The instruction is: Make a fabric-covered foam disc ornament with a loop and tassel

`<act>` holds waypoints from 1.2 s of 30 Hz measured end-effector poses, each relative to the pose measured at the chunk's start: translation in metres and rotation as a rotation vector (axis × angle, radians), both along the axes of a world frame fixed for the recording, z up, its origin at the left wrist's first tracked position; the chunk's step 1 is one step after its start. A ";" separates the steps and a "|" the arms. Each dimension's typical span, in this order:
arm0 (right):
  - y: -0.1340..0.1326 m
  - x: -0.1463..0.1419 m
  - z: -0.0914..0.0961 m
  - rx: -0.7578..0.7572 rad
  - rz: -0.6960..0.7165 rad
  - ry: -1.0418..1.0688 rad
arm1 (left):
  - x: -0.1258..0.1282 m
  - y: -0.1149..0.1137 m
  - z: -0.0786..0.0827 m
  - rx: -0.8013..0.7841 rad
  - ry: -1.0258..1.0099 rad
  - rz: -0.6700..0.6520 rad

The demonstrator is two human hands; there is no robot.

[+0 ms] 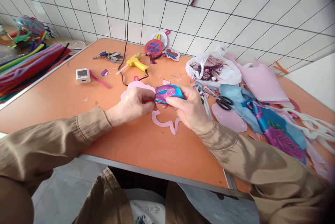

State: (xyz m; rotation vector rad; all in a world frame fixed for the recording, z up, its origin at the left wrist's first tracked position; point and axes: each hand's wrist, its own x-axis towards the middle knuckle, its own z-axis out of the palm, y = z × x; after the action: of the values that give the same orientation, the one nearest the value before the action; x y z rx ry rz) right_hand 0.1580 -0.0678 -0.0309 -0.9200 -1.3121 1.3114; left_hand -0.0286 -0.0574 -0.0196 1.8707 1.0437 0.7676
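**Item: patterned fabric piece (169, 93).** Blue and purple, glossy, folded or rolled into a short bundle; which of the two cannot be told. It is held just above the orange table (65, 101), near the middle of the view.

- Hidden: its left end sits inside the fingertips of the left hand (136, 103). Its underside is covered by the fingers of the right hand (190, 109).
- Left hand: fingers bunched together, pinching the bundle's left end.
- Right hand: thumb laid along the near edge with fingers beneath, pinching the bundle's right half.

**Beneath and behind the hands**
- Pink foam offcut (167, 125), a wavy outline strip lying flat on the table; its upper part is covered by both hands.
- Pale pink foam shape (138, 85), mostly blocked by the left hand.

**Right of the hands**
- Scissors (222, 102): black handles clear, blades partly lost among scraps.
- Blue fabric heap (261, 117), overlapping pink sheets (261, 80).
- White plastic bag (213, 72); its contents are hard to make out.
- The far right edge of the view is dark and blurred.

**Far side of the table**
- Yellow glue gun (137, 63), its black cord (126, 24) running up the tiled wall.
- Keys (111, 56).
- Small white cube (83, 76); its face is unreadable.
- Round red ornament (154, 47).

**Left edge**
- Pile of pipe cleaners (23, 66), cut off by the frame.
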 end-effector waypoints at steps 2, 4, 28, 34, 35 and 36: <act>0.000 0.002 0.002 0.040 -0.003 -0.055 | 0.000 0.001 0.003 -0.326 -0.221 -0.046; 0.000 0.004 0.006 0.128 -0.035 -0.158 | 0.000 0.002 0.003 -0.538 -0.409 -0.075; -0.004 0.009 0.014 0.637 -0.163 -0.654 | 0.004 0.003 -0.017 -0.679 -0.718 -0.083; -0.006 0.007 0.022 0.341 -0.054 -0.541 | 0.004 0.003 -0.017 -0.563 -0.680 -0.079; -0.007 0.006 0.023 0.322 -0.044 -0.546 | 0.004 0.003 -0.017 -0.548 -0.674 -0.068; -0.007 0.006 0.023 0.313 -0.047 -0.558 | 0.004 0.003 -0.017 -0.536 -0.664 -0.060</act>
State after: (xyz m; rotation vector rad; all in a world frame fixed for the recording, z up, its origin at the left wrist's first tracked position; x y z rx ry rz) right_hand 0.1638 -0.0752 -0.0078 -1.1249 -1.8470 0.7983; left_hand -0.0246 -0.0546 -0.0366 1.0687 0.6674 0.8811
